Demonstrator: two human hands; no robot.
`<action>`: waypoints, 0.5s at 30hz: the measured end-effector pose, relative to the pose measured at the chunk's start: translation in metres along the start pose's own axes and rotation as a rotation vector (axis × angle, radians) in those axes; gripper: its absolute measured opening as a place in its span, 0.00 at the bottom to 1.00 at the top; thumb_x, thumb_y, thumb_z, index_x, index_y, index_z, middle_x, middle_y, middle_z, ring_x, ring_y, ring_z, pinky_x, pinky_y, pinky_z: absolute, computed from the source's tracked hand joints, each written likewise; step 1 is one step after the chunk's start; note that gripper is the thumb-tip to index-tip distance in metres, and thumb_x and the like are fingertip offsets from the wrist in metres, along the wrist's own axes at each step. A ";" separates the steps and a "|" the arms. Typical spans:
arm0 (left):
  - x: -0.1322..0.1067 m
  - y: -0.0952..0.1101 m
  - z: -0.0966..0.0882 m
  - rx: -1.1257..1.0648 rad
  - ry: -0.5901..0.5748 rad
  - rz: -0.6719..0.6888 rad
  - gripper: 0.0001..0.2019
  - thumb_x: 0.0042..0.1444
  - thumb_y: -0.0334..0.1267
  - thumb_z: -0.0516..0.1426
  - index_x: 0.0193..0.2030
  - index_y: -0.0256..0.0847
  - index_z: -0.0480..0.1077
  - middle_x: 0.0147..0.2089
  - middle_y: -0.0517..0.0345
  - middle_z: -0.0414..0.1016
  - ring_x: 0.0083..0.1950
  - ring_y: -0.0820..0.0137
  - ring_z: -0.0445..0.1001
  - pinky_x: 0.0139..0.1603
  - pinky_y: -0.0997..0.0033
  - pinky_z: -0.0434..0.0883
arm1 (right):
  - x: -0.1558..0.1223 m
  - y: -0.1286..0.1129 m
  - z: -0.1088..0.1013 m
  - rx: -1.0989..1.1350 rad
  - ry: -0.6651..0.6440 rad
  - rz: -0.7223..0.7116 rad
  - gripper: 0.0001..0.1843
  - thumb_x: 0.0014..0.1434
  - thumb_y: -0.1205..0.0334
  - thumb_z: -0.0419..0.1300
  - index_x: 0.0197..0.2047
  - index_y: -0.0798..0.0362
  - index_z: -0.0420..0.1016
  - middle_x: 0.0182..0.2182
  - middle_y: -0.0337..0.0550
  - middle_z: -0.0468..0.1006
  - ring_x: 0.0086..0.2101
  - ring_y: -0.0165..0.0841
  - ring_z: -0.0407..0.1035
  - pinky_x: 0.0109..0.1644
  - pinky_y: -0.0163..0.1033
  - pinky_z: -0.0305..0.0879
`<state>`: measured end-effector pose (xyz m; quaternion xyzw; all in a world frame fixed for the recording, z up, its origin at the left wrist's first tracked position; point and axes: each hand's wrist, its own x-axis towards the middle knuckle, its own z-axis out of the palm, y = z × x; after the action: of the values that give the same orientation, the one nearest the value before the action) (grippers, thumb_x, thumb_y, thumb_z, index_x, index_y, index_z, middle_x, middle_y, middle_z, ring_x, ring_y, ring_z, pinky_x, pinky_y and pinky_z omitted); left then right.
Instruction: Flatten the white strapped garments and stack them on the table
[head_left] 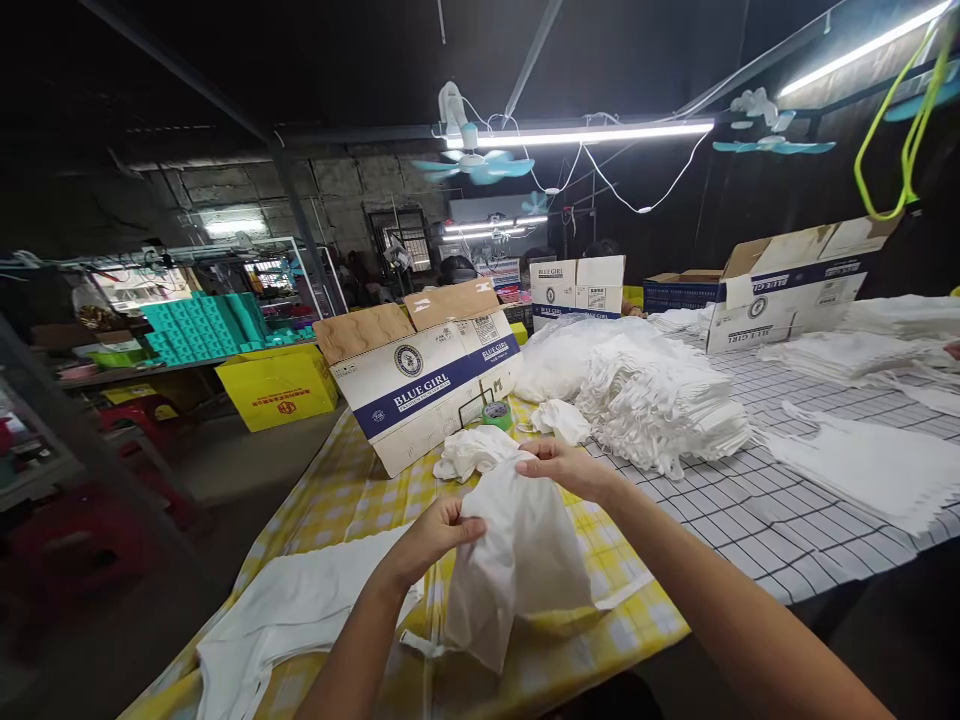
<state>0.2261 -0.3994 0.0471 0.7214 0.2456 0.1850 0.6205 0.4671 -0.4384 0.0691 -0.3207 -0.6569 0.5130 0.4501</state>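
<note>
A white cloth piece with narrow straps [517,560] hangs from both of my hands over the yellow checked tablecloth [352,505]. My left hand [439,535] pinches its left edge between thumb and fingers. Higher up and to the right, my right hand [559,465] is closed on its upper edge. Just behind the cloth lies a crumpled white cloth [476,452]. Flat white pieces [300,600] lie on the left by my forearm. A big stack of white cloth pieces [660,400] stands beyond my right hand.
A white and blue carton [431,385] stands behind my hands, with a roll of green tape [496,415] beside it. Another carton [780,295] stands at the back right. More white pieces [870,465] lie on the grid-patterned cloth. A yellow box [277,385] is left of the table.
</note>
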 end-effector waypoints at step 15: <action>0.004 0.041 0.016 0.090 -0.068 0.017 0.17 0.49 0.51 0.58 0.34 0.37 0.71 0.28 0.59 0.67 0.30 0.72 0.63 0.31 0.73 0.60 | -0.002 -0.026 0.003 0.038 -0.077 0.039 0.14 0.49 0.54 0.63 0.26 0.55 0.67 0.24 0.35 0.63 0.27 0.26 0.57 0.34 0.33 0.56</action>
<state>0.2438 -0.4145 0.0845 0.7565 0.2264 0.1542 0.5939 0.4657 -0.4485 0.0933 -0.3047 -0.6577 0.5459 0.4203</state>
